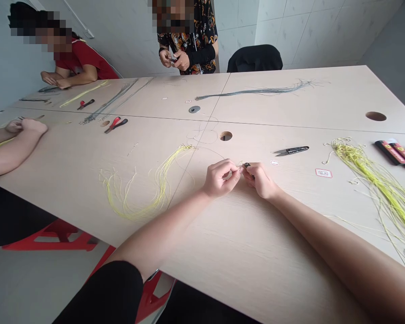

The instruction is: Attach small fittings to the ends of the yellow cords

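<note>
My left hand [221,178] is closed in a pinch on a thin line, which trails away to the upper left over the table. Close beside it, my right hand [261,181] is wrapped round a small dark object [246,166] whose kind I cannot make out. Between the fingertips a tiny bit of metal or line shows, too small to name. Left of my hands lies a loose bundle of yellow lines [160,189] with small hooks at its upper end. On the right is a thicker bundle of yellow lines [378,180], also with fish hooks.
Black thread snips [292,151] and a small printed label [323,173] lie near my right hand. Black-and-red tubes [391,152] are at the right edge. Red-and-black cutters [116,124] and grey line bundles [249,92] lie farther off. The table has a round hole [226,136]. Other people sit or stand around.
</note>
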`<state>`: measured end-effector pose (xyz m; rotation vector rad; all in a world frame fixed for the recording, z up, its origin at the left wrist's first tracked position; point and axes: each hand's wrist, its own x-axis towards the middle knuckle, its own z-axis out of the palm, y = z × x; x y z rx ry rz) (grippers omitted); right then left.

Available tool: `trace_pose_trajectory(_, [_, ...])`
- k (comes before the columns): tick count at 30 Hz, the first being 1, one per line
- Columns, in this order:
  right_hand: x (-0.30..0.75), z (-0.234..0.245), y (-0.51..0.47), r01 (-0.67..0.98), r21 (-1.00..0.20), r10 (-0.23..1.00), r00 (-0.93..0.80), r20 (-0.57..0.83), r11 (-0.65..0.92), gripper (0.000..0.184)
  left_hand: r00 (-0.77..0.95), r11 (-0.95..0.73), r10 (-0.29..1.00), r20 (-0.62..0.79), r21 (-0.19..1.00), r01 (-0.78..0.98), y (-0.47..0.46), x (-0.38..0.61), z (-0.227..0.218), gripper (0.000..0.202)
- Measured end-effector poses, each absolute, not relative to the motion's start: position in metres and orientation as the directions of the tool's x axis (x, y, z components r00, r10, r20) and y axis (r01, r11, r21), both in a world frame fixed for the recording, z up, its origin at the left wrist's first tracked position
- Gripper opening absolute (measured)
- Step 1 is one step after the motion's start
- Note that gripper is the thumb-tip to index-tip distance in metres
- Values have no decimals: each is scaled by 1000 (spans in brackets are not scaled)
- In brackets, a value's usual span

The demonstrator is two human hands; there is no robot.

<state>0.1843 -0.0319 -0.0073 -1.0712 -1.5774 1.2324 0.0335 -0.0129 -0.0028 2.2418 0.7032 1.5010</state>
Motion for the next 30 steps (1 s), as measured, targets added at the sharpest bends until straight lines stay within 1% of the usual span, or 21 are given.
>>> trace_pose_trajectory(7, [184,-7,-32,60,-992,963,-251,94,112,32,311,-836,548,776,522,170,-12,34,-3,26])
trace_pose_trajectory(13, [185,-12,-31,-56,-995,971,-219,97,87,45,310,-823,567,763,537,183,-12,34,-3,26])
trace_pose_trajectory(14, [186,-13,-30,-74,-994,974,-204,99,86,45,311,-821,571,760,540,186,-12,34,-4,26])
trace_pose_trajectory(16, [188,-15,-29,-87,-991,984,-137,111,100,39,312,-817,576,756,544,192,-11,33,-4,27])
trace_pose_trajectory(18, [189,-15,-29,-70,-987,988,-37,149,146,29,308,-813,581,753,547,198,-11,33,-4,27])
trace_pose_trajectory(20, [189,-13,-29,-32,-981,981,25,192,192,21,307,-810,586,750,549,206,-10,33,-4,27])
trace_pose_trajectory(30, [187,-3,-32,99,-969,971,49,233,227,19,343,-804,594,727,541,247,-10,33,-4,28])
